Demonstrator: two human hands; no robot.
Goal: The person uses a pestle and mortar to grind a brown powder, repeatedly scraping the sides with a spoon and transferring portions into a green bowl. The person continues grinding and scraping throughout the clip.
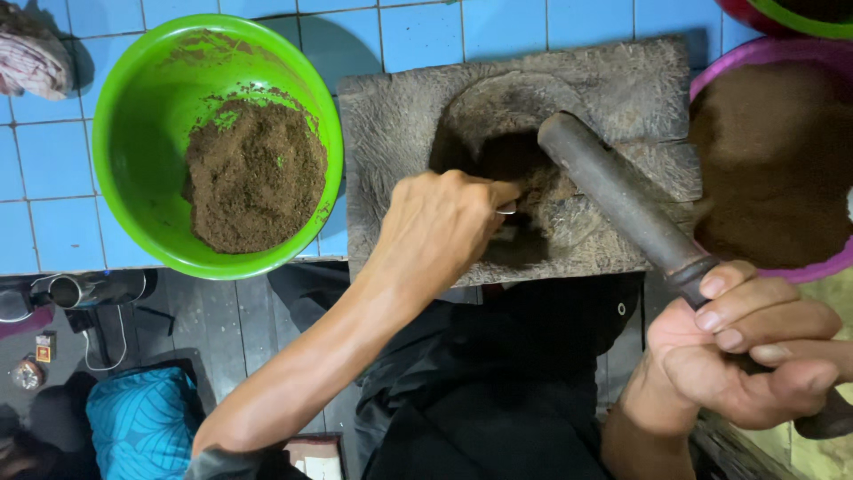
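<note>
1. The wooden grinding block (622, 84) is the largest thing here, a grey slab lying on the blue tiled counter (498, 27) with a worn hollow in its middle. Its width and flat seat probably keep it steady under pressure.
2. The purple basin (764, 53) stands at the block's right edge, filled with fine brown powder. It crowds the right side, close against the pestle's path.
3. The green bowl (133, 133) sits just left of the block, holding a heap of coarser brown ground material (253, 173). It is near enough for a short reach from the hollow.
4. The pestle (613, 191), a long dark cylinder, slants from the hollow down to the right. Its far end rests in the hollow among dark material (511, 160), while its near end is closed in the right hand (746, 356), fingers wrapped round it.
5. The left hand (444, 222) reaches into the hollow, fingers curled over what looks like a small metal spoon (506, 211); only a glint shows, so I cannot be sure. It seems placed to gather the dark material beside the pestle's tip.
6. A patterned cloth (31, 58) lies at the counter's top left corner, well apart. Below the counter are a blue cushion (142, 418) and a metal cup (67, 289).
</note>
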